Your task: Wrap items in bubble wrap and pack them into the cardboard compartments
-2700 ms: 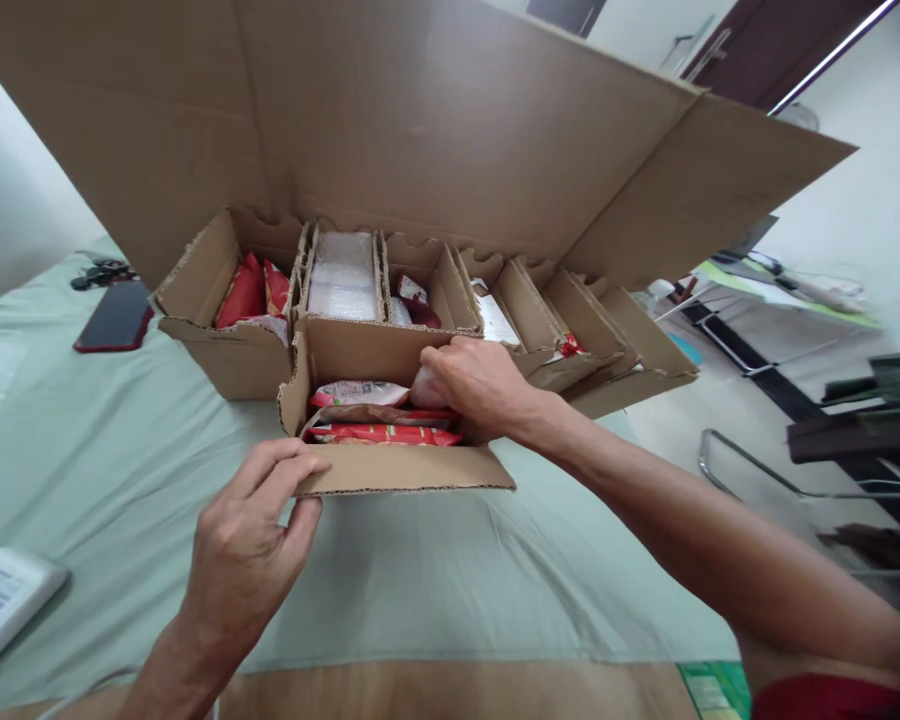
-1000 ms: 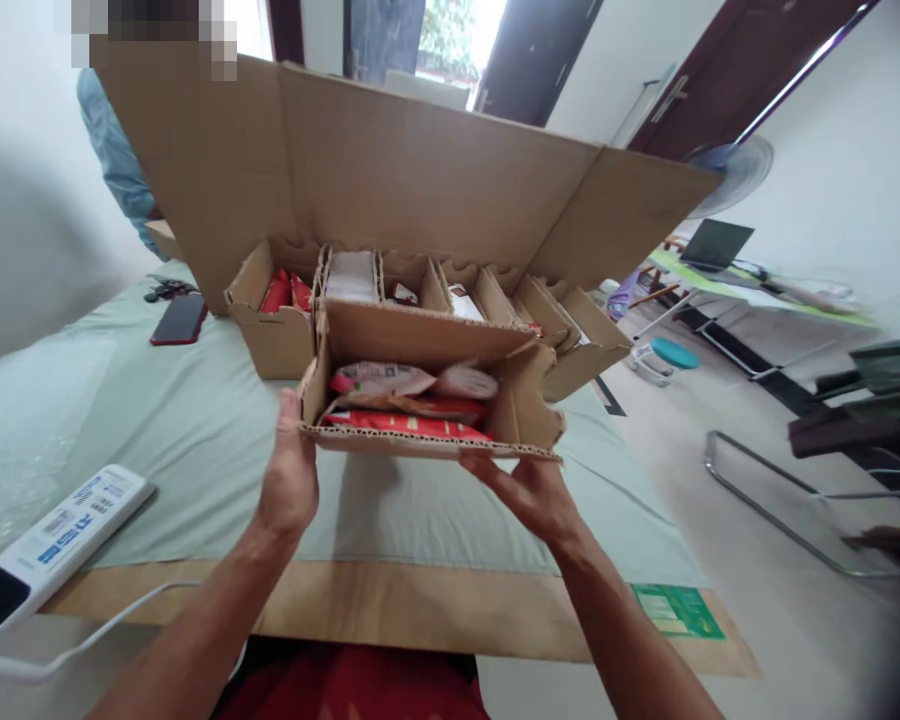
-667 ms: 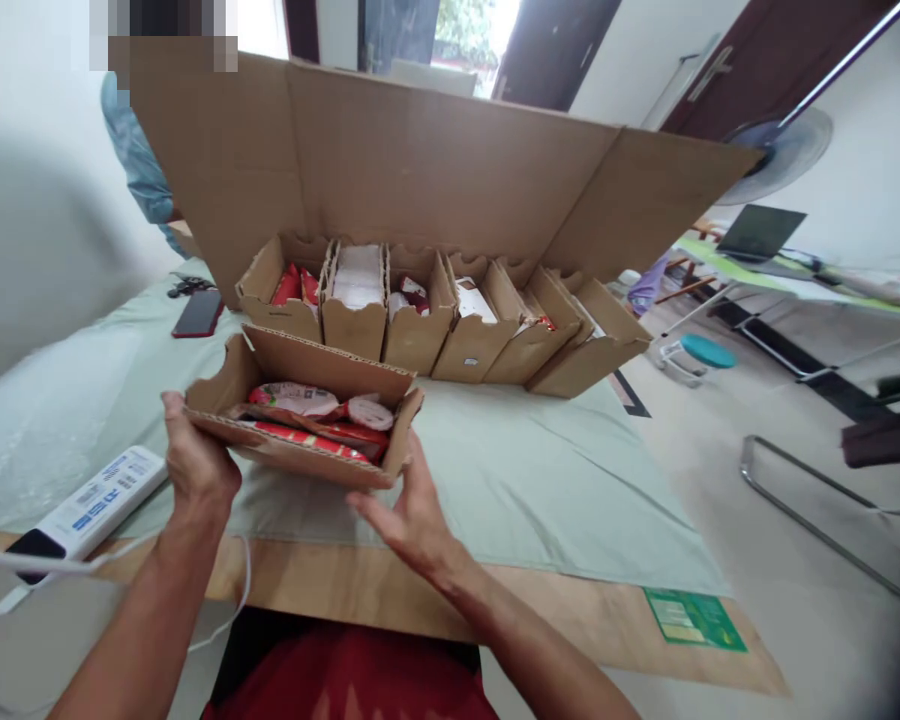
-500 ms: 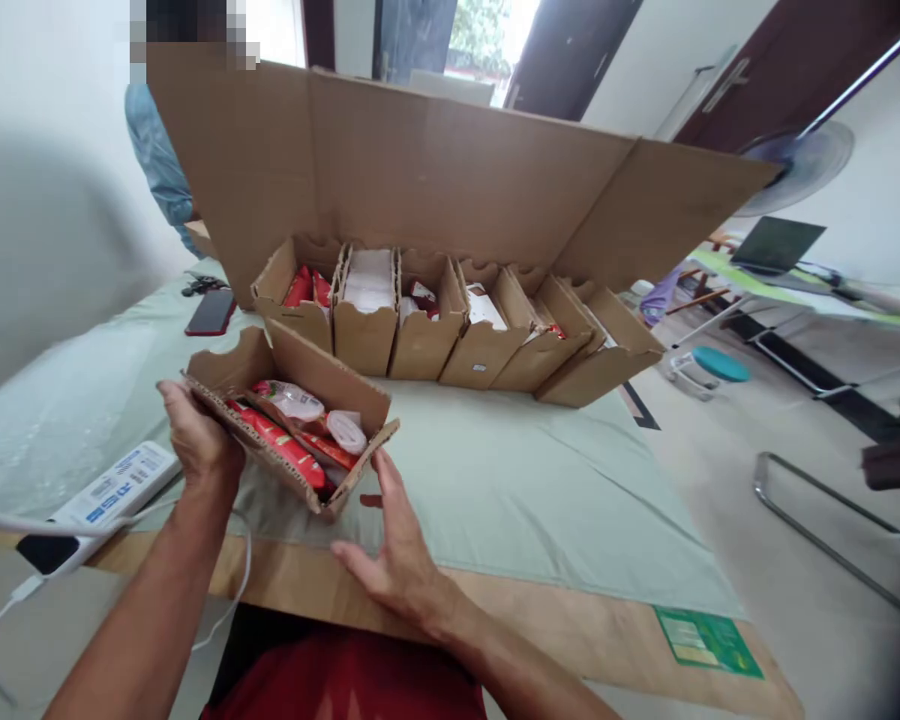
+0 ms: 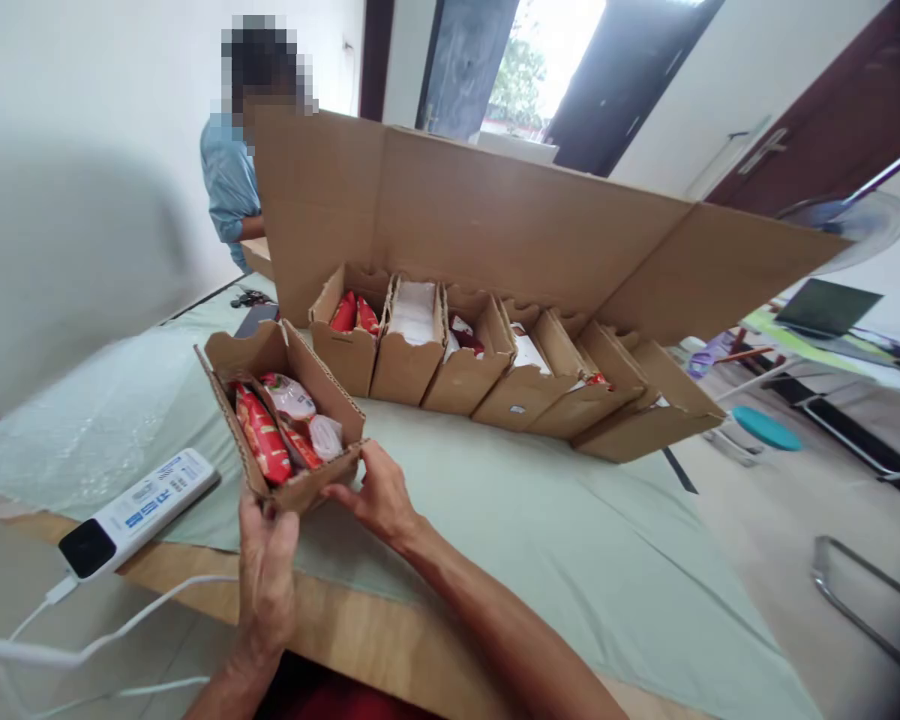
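An open cardboard box point(image 5: 330, 395) is at the left front of the table, between my two hands. Inside it lie red packets point(image 5: 262, 435), a clear-and-white packet point(image 5: 288, 396) and a small whitish plastic-looking item point(image 5: 325, 437), with a cardboard divider among them. My left hand point(image 5: 266, 565) grips the box's near left corner, some fingers hidden beneath it. At the near right corner, my right hand point(image 5: 379, 500) holds the box between thumb and fingers. Behind, a row of similar cardboard boxes point(image 5: 450, 375) stands against a tall cardboard panel point(image 5: 495, 215).
A white power bank point(image 5: 150, 505) with a cable lies at the table's left front. Clear plastic wrap point(image 5: 52, 440) covers the left side. A person in a blue shirt point(image 5: 229, 175) is behind the panel. To the right are a teal stool point(image 5: 766, 428) and a laptop point(image 5: 829, 305).
The box has turned so its near end faces me. My left hand has moved from its left end to the near corner, and my right hand has closed on it. The view has shifted left.
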The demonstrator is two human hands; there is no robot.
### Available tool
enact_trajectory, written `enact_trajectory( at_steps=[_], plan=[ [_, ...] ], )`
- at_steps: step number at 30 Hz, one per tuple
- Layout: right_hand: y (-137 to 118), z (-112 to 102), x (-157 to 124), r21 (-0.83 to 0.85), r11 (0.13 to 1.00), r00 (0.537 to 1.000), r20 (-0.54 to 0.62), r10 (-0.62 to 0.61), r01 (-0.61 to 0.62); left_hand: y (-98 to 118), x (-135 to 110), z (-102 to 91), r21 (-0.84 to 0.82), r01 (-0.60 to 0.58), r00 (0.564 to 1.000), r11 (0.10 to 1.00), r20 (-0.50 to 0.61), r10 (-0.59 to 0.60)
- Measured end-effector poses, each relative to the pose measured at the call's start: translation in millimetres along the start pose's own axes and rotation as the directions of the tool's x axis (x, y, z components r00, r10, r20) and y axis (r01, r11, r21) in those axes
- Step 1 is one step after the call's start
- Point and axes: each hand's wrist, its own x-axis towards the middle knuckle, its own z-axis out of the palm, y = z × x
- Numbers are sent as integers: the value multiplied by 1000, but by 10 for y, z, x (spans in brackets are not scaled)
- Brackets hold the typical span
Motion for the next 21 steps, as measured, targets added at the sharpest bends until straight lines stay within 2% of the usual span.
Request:
enact_trajectory(
  at_steps=[4,6,8,11,16,21],
  plan=[
    [-76,437,404,-6,1000,999,-42,-10,9,80,634,15,62,-19,978,998,-208,31],
    [-50,605,551,39,999,999,-45,-18,20,66,988,64,41,-59,932,997,-356,70],
    [23,732,632,111,993,999,-35,-39,43,34,1320,135,46,-78,895,996,-436,90],
    [176,835,633,193,981,1000,-3,-10,10,-14,1750,274,53,-78,879,996,-468,94],
    [350,852,512,234,971,999,33,40,-47,-73,2275,463,83,-62,889,995,-449,93],
    [390,873,521,301,950,996,-5,94,-88,-126,2528,360,133,-52,896,990,-431,105]
  ],
)
